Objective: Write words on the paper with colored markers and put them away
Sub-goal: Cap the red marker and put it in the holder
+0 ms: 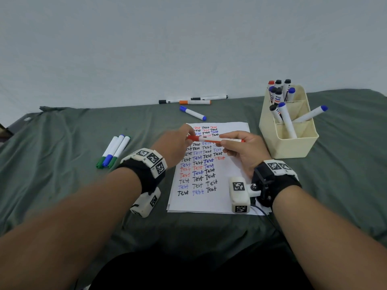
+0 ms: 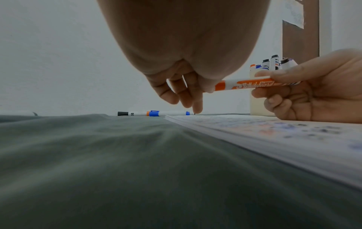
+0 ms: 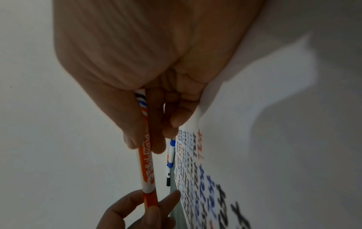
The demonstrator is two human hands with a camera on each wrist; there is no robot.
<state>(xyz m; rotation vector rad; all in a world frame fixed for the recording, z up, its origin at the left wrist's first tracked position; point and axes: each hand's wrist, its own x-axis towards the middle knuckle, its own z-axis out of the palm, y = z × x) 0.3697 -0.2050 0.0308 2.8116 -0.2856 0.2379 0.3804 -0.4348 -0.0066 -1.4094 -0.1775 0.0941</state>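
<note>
A: Head view, hands. Right hand wraps the barrel of the red marker; left hand pinches its cap end. Marker held level above the paper, which is covered in rows of "Test".

B: Surroundings?

A: Cream holder just right of the sheet, several markers standing in it. Three markers lie left on the green cloth; a blue marker and others lie beyond the sheet's far edge.

B: Left wrist view?

A: Left fingertips closed on the cap end, remaining fingers hanging free above the cloth. Right hand resting on the paper.

B: Right wrist view?

A: Right fingers curled along the barrel; left thumb and finger clamped at the cap.

B: Risks?

A: A jerked pull could fling the cap or streak ink on the sheet. Room judged tight rightward at the holder wall, open near the sheet's lower right.
</note>
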